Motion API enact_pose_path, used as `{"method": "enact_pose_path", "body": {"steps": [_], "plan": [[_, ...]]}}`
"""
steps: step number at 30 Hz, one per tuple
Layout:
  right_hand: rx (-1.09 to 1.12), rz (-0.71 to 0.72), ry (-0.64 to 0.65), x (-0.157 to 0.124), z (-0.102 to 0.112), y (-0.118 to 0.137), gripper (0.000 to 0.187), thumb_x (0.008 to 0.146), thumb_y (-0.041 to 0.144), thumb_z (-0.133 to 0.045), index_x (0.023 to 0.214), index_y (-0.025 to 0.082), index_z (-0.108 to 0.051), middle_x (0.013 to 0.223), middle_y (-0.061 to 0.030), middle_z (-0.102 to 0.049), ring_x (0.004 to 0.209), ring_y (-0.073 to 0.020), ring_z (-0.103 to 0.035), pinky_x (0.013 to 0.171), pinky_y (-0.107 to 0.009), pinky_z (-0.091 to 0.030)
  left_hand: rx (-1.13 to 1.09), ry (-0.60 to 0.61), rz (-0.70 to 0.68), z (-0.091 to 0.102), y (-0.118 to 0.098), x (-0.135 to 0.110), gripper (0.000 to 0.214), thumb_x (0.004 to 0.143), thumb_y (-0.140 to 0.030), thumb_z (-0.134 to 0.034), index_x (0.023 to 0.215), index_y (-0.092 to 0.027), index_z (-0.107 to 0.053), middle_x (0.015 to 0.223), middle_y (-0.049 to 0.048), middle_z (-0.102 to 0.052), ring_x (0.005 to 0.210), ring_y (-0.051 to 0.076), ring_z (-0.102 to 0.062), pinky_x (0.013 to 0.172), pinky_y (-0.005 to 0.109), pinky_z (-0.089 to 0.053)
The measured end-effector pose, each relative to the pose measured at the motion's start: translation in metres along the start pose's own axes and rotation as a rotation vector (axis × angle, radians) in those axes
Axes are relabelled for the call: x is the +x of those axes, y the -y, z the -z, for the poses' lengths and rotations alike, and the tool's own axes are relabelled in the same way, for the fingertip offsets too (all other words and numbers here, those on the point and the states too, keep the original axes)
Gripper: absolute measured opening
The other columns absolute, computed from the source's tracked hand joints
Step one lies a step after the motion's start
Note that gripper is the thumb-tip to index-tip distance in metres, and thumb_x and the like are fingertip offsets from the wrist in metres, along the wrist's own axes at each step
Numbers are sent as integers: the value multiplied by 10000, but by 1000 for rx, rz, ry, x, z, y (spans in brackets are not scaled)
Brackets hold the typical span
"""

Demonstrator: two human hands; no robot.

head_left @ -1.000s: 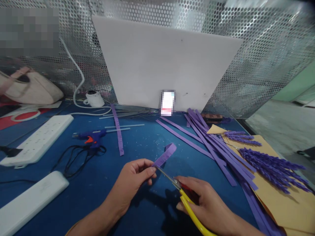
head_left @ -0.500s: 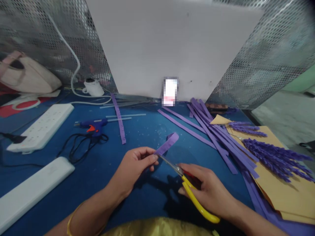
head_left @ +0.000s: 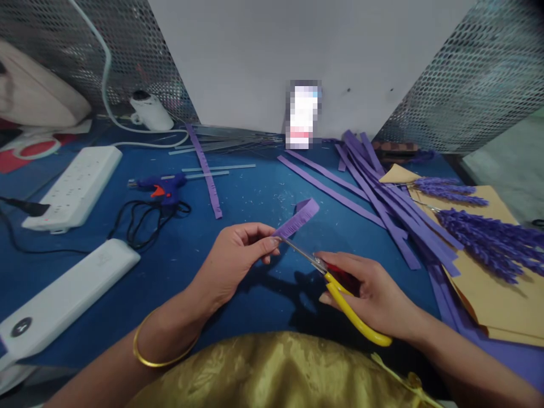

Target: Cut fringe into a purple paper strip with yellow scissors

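Between thumb and fingers, my left hand (head_left: 242, 258) pinches one end of a purple paper strip (head_left: 300, 221). Fine cuts line one edge of the strip, and its free end curls over at the upper right. My right hand (head_left: 365, 292) is closed around the handles of a pair of yellow-handled scissors (head_left: 359, 317). The blades point up and left, with their tips at the strip's edge beside my left thumb. Whether the blades are parted is too fine to make out. Another fringed purple strip (head_left: 204, 170) lies flat beyond my left hand.
Uncut purple strips (head_left: 382, 192) lie in a pile at right, beside purple flower sprigs (head_left: 488, 241) on brown paper (head_left: 510, 314). At left are a blue glue gun (head_left: 164, 184) with its cord, a power strip (head_left: 74, 187) and a white elongated device (head_left: 72, 294). A blurred phone (head_left: 304, 116) leans against the back panel.
My view has tilted downward, so the table's contents sit higher in the picture. Both hands keep their hold on strip and scissors, in nearly the same pose.
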State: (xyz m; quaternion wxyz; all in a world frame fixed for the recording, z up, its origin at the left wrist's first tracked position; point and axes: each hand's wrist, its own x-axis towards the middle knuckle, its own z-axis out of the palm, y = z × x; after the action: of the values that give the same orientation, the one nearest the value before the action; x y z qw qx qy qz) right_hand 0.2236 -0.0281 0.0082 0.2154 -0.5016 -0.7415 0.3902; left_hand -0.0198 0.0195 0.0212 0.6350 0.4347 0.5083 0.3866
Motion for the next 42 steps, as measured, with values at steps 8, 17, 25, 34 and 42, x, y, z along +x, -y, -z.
{"method": "enact_pose_path", "body": {"steps": [8, 17, 25, 34, 42], "plan": [[-58, 28, -4, -1, 2, 1, 405, 881, 429, -694, 1239, 242, -657, 837, -32, -646, 708, -182, -586, 661, -295, -463, 6, 4, -31, 1, 2, 1, 60, 737, -225, -769, 773, -178, -755, 629, -22, -665, 562, 74, -521, 559, 194, -401], [-68, 64, -1, -2, 2, 2, 377, 905, 422, -674, 1219, 214, -660, 820, -27, -636, 681, -163, -557, 628, -276, -425, 21, -33, -19, -2, 1, 0, 86, 722, -251, -771, 740, -169, -750, 613, -18, -659, 548, 76, -509, 552, 198, -396], [-64, 47, 32, 3, 1, 4, 253, 939, 406, -624, 1088, 209, -676, 785, -18, -614, 679, -161, -553, 623, -276, -413, 38, -34, 2, -1, -1, 3, 112, 723, -270, -761, 706, -160, -744, 602, -8, -652, 540, 81, -501, 560, 207, -396], [-73, 47, 16, -1, 1, 4, 263, 934, 409, -640, 1121, 226, -664, 799, -11, -616, 686, -152, -541, 631, -266, -409, -9, -17, -8, -1, 0, 1, 137, 729, -301, -769, 739, -165, -756, 634, 4, -670, 565, 91, -521, 569, 209, -410], [-60, 41, 8, 2, -1, 5, 344, 907, 393, -666, 1209, 228, -653, 865, -46, -665, 747, -188, -606, 684, -290, -473, 50, -43, -24, -5, -6, -2, 132, 723, -295, -754, 723, -164, -754, 608, 6, -660, 549, 105, -516, 574, 232, -422]]}}
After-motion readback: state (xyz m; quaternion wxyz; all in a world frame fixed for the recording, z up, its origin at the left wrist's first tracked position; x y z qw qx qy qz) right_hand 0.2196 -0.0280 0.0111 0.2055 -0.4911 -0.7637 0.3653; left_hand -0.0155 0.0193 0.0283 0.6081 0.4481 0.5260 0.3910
